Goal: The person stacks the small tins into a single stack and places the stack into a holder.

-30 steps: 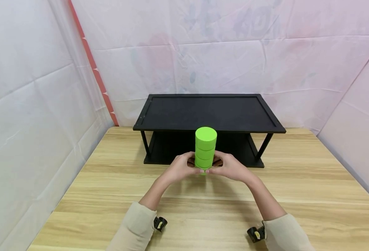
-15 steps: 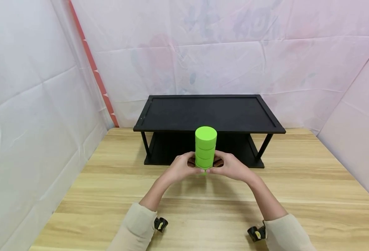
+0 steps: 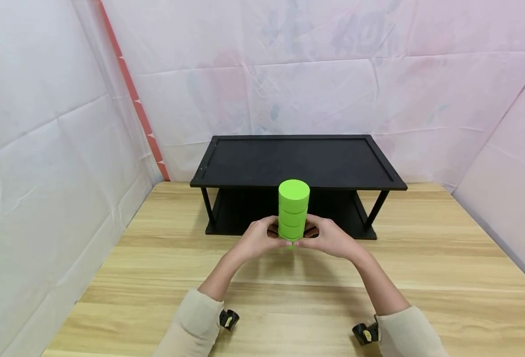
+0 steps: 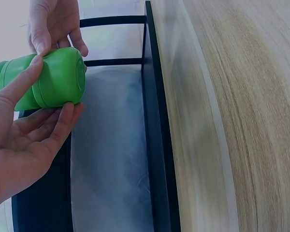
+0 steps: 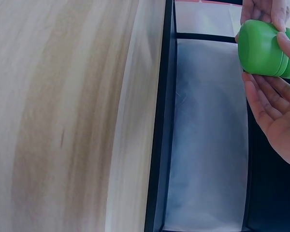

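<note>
A bright green cylindrical canister (image 3: 293, 210) with grooves around its side stands upright between both hands in the head view, in front of the black two-tier shelf (image 3: 289, 161). My left hand (image 3: 259, 239) grips its lower left side, thumb at the front. The right hand (image 3: 328, 239) grips the opposite side, and the two thumb tips nearly meet near the base. In the left wrist view the canister (image 4: 63, 79) shows its smooth rounded base end, with the left fingers (image 4: 53, 133) curled beneath it. The right wrist view shows the canister (image 5: 263, 50) and the right hand (image 5: 282, 113) holding it.
The shelf's lower tier (image 3: 244, 210) lies behind the hands, with a post (image 3: 376, 208) at each front corner. A wood-grain table (image 3: 155, 287) spreads below. Pale sheeting (image 3: 311, 89) hangs behind and on both sides. Small black devices (image 3: 229, 320) sit at the wrists.
</note>
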{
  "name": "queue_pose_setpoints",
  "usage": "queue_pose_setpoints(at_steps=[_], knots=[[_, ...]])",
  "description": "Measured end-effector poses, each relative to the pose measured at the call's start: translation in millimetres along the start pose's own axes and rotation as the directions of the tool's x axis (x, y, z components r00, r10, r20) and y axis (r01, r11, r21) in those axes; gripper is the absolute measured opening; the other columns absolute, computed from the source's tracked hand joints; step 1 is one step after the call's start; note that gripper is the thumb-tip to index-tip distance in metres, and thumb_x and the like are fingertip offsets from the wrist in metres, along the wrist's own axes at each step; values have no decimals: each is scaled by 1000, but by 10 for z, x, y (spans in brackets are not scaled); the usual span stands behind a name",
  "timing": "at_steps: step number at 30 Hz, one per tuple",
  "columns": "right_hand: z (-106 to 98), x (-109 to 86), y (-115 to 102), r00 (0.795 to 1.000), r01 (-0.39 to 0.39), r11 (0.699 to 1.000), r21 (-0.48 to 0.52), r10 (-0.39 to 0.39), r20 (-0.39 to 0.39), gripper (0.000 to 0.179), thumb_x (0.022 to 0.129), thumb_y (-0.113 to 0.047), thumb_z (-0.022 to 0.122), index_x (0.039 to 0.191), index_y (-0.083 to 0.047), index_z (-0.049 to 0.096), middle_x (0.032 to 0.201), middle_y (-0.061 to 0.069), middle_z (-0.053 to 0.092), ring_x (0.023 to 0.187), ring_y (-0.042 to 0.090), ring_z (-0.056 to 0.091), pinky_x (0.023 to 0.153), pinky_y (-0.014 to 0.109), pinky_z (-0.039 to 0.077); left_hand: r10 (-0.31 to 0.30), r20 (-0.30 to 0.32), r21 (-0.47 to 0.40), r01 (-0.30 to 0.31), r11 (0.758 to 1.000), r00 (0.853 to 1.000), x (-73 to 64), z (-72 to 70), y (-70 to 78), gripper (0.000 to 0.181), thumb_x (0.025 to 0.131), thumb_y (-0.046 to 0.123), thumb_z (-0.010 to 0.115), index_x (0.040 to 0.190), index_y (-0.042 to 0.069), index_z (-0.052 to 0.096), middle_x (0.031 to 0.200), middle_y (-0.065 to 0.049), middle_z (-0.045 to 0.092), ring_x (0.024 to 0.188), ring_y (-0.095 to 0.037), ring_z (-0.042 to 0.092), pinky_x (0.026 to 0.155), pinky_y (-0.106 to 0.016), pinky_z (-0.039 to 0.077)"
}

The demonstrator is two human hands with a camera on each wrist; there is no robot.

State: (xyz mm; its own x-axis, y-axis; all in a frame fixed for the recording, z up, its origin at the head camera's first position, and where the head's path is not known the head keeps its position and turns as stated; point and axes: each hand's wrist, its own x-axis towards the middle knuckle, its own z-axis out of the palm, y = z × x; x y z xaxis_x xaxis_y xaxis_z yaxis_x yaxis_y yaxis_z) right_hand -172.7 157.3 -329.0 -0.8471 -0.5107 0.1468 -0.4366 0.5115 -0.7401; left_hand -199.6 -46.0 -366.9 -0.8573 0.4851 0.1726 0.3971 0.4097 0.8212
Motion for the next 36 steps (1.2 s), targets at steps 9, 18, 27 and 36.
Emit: queue_pose_setpoints(at_steps=[9, 18, 27, 36], knots=[[27, 60, 285, 999, 32, 999, -18, -33, -12, 50, 79, -22, 75, 121, -4, 54, 108, 6, 59, 90, 20, 59, 74, 32, 50, -17, 8, 15, 17, 1000, 1000, 9, -16, 18, 48, 76, 17, 77, 117, 4, 57, 106, -4, 60, 91, -14, 59, 74, -21, 49], [18, 83, 375, 999, 20, 1000, -8, -20, -28, 53, 76, -30, 76, 121, -11, 55, 108, 1, 59, 89, 16, 59, 74, 32, 50, -4, 5, 17, 4, 1000, 1000, 25, -30, 38, 49, 76, 17, 77, 118, 2, 56, 106, -5, 60, 91, -14, 59, 74, -20, 49], [21, 80, 350, 999, 16, 1000, 2, -16, -30, 52, 77, -27, 76, 121, -10, 55, 108, 2, 59, 90, 16, 59, 74, 32, 50, 2, 4, 25, -2, 1000, 1000, 20, -50, 45, 49, 75, 19, 78, 117, 3, 57, 105, -4, 60, 90, -13, 59, 74, -20, 49], [14, 84, 342, 999, 8, 1000, 3, -8, -33, 54, 79, -27, 74, 123, -5, 52, 110, 6, 58, 93, 20, 59, 76, 33, 50, 16, 10, 11, -16, 1000, 1000, 35, -73, 57, 46, 76, 19, 77, 115, 3, 57, 102, -3, 60, 87, -11, 60, 73, -21, 50]])
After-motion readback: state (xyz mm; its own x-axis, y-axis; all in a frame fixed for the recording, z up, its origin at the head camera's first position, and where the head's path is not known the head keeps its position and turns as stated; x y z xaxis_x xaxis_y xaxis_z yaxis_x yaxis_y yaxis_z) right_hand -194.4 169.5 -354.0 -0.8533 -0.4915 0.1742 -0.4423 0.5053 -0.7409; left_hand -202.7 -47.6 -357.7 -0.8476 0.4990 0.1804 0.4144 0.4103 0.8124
